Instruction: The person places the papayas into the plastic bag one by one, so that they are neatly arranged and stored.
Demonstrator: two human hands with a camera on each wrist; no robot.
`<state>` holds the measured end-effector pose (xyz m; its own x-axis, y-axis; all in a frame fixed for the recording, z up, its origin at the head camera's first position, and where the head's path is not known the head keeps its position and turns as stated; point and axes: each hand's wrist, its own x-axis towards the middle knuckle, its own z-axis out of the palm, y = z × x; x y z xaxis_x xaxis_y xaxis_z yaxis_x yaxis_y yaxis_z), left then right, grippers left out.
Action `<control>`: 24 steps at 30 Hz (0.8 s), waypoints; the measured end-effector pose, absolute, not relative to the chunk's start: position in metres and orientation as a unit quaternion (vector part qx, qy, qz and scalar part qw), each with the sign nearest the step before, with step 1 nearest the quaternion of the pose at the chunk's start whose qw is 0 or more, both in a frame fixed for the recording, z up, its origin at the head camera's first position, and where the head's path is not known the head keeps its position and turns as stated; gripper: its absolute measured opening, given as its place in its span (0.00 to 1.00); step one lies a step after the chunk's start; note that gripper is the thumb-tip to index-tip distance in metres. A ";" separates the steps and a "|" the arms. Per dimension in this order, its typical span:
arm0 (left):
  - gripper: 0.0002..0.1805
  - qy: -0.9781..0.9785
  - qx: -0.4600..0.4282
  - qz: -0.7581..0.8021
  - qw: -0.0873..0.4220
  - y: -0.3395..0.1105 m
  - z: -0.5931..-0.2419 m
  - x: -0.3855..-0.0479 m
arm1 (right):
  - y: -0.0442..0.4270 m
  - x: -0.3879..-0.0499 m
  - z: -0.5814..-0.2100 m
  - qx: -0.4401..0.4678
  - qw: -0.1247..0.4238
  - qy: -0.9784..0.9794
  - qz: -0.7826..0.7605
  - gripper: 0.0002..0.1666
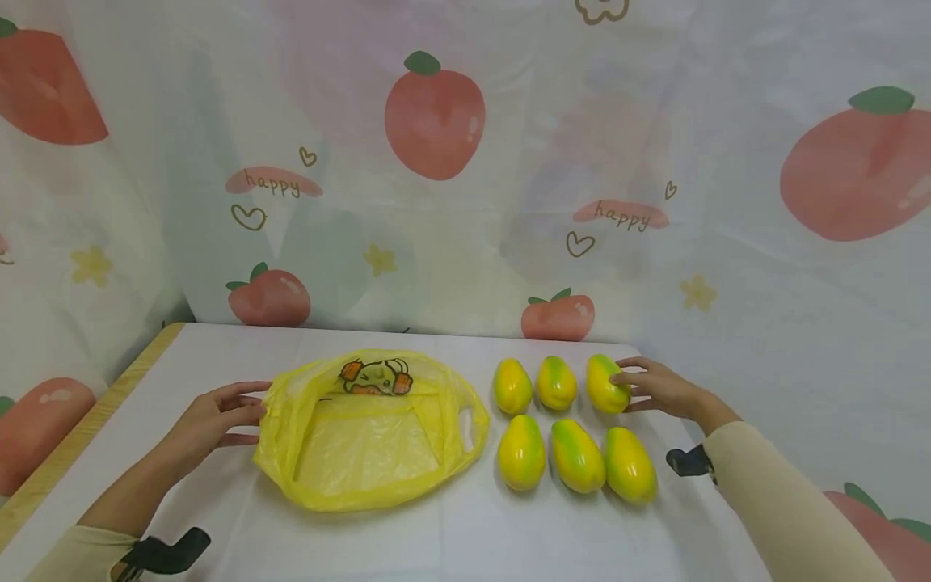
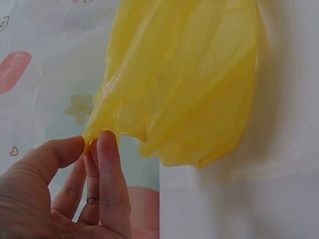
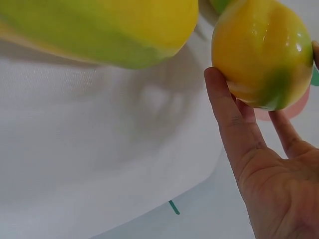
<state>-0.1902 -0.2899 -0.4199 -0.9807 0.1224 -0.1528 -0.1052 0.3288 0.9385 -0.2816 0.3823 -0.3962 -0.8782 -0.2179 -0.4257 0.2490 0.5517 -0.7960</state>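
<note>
One fruit [image 1: 602, 381] lies gripped in the right hand [image 1: 667, 390]; the left hand [image 1: 211, 419] pinches a bag [image 1: 356, 495].

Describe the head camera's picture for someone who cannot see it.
A person's left hand holds the edge of an open yellow plastic bag on a white-covered table, while the right hand grips one of six yellow-green fruits in two rows.
</note>
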 end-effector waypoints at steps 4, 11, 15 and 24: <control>0.37 0.808 0.005 0.581 0.099 -0.289 -0.420 -0.190 | 0.379 -0.280 -0.393 0.009 0.245 0.849 -0.468 0.49; 0.37 0.809 0.008 0.580 0.099 -0.287 -0.419 -0.190 | 0.372 -0.274 -0.383 0.007 0.247 0.848 -0.468 0.49; 0.37 0.809 0.010 0.579 0.099 -0.287 -0.419 -0.189 | 0.367 -0.269 -0.375 -0.002 0.244 0.849 -0.469 0.49; 0.37 0.813 0.010 0.575 0.092 -0.290 -0.419 -0.190 | 0.358 -0.257 -0.367 -0.008 0.235 0.847 -0.477 0.48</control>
<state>-0.1900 -0.2899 -0.4191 -0.9827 0.1231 -0.1382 -0.0895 0.3375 0.9371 -0.2572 0.3578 -0.3674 -0.8898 -0.2378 -0.3896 0.2102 0.5443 -0.8121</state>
